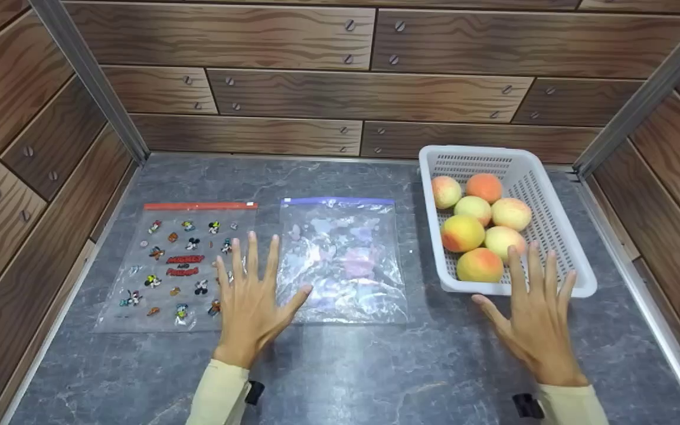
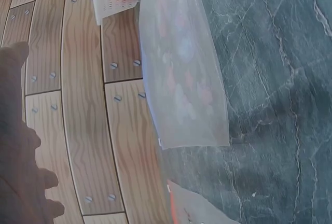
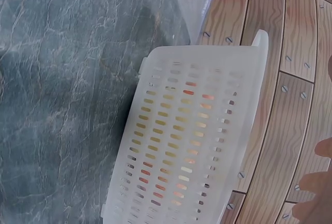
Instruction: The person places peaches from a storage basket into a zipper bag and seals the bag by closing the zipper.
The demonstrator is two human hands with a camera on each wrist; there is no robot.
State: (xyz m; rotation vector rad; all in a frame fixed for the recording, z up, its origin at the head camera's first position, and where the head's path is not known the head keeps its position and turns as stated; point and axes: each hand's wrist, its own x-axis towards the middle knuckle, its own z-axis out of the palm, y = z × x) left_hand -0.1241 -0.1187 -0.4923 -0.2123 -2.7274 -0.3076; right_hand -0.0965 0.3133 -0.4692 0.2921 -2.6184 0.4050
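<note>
My left hand is spread with straight fingers and holds nothing. In the head view it overlaps the right side of a clear zip bag with a red top strip and cartoon prints. Just right of it lies a second zip bag with a purple strip and pastel prints. My right hand, also spread and holding nothing, appears across the front rim of a white plastic basket. Several yellow-red peaches sit inside the basket. Whether either hand touches anything cannot be told.
A grey marbled tabletop bears both bags and the basket. Wood-patterned panels rise behind it and on both sides, with metal strips along the corners. The basket stands close to the back and right panels.
</note>
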